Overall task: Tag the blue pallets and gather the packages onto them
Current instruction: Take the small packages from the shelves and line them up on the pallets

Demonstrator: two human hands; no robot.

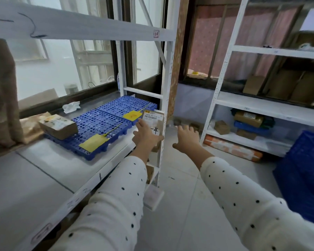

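Now the left hand [145, 133] holds a labelled package [155, 124] at the end of the shelf, while the right hand [186, 137] reaches out with nothing in it.

Left fingers [139, 124] are curled round the package, a brown carton with a white label and a handwritten "4", held beside the white upright [166, 98] of the rack. Right fingers are spread apart and relaxed above the floor. Two blue pallets sit side by side on the white shelf [49, 165]: the near pallet [96, 129] carries a yellow tag [94, 142] and a cardboard box [58, 126] at its left end, and the far pallet [124, 105] carries a yellow tag marked "2" [132, 115]. Further packages lie on a second rack [261, 105] to the right.
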